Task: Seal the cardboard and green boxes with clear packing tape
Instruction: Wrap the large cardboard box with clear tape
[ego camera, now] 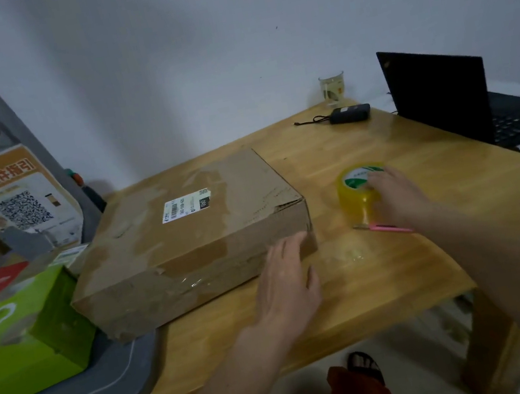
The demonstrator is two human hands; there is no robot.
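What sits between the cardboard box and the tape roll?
Nothing: in the head view, only bare wooden table separates the cardboard box from the tape roll.

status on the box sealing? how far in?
Early. Done: the cardboard box is closed, with shiny tape patches, though whether new I cannot tell. In hand: right hand rests on the tape roll, grip not closed; left hand lies open against the box's near corner. Left: taping both it and the green box.
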